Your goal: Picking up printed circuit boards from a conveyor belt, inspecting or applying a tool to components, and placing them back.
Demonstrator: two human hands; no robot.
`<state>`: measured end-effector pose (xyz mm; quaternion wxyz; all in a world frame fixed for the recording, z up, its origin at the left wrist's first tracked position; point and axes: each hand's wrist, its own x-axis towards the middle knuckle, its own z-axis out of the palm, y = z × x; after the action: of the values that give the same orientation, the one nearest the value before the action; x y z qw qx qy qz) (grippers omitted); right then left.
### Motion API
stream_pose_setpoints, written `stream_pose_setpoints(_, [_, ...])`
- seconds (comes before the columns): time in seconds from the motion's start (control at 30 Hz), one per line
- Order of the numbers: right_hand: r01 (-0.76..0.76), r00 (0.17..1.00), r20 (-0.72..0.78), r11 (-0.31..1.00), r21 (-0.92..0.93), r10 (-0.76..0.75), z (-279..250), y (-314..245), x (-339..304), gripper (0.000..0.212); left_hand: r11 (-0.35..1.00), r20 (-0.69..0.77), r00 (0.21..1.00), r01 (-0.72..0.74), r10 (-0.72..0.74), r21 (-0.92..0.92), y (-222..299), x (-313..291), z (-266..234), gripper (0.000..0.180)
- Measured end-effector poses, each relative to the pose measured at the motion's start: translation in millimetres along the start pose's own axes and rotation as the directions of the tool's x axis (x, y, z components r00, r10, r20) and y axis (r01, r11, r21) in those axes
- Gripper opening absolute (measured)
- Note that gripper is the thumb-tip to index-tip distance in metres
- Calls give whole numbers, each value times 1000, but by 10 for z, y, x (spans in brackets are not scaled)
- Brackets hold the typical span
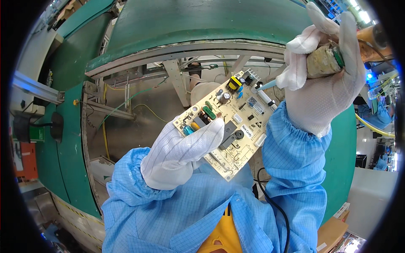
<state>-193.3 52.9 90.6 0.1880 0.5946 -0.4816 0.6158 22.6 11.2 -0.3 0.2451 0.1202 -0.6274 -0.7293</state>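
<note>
My left hand (183,147), in a white glove, grips a cream circuit board (251,145) by its left edge, the thumb over its component side. The board is tilted in front of my chest. It carries a yellow-and-black transformer (233,84), a black relay block (228,135) and several capacitors. My right hand (322,80), also gloved, is closed above the board's far right corner. From its fingers a thin pale-blue pointed tool (267,85) reaches toward the board's upper edge. A worn beige block with a green side (324,62) sits in the same grip; whether it joins the tool is hidden.
A green-topped bench (206,21) with a metal edge runs across the far side, above a metal frame. Another green surface (67,156) lies left, with a black stand (55,126). A black cable (276,202) hangs along my right sleeve. Cardboard boxes (332,234) stand lower right.
</note>
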Motion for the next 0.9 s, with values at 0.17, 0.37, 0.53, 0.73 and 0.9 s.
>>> stream_pose_setpoints(0.17, [-27, 999, -34, 991, -134, 22, -3, -151, 7, 40, 944, 81, 988, -150, 132, 293, -35, -41, -67, 43])
stream_pose_setpoints(0.37, [-75, 997, -39, 996, -50, 73, -96, -156, -30, 38, 702, 111, 887, -426, 448, 571, -26, 14, -60, 49])
stream_pose_setpoints(0.53, [-118, 988, -63, 960, 254, 138, -156, -72, -45, 37, 988, -128, 992, -6, -14, -153, 121, 37, -18, 43])
stream_pose_setpoints(0.73, [-34, 999, 7, 999, 9, 34, -151, -12, -37, 36, 654, -35, 905, 279, -424, -703, 211, 33, -6, 38])
stream_pose_setpoints(0.9, [83, 987, 144, 996, -33, -78, -191, 0, -41, 36, 624, -77, 869, 287, -489, -727, 255, 37, 13, 36])
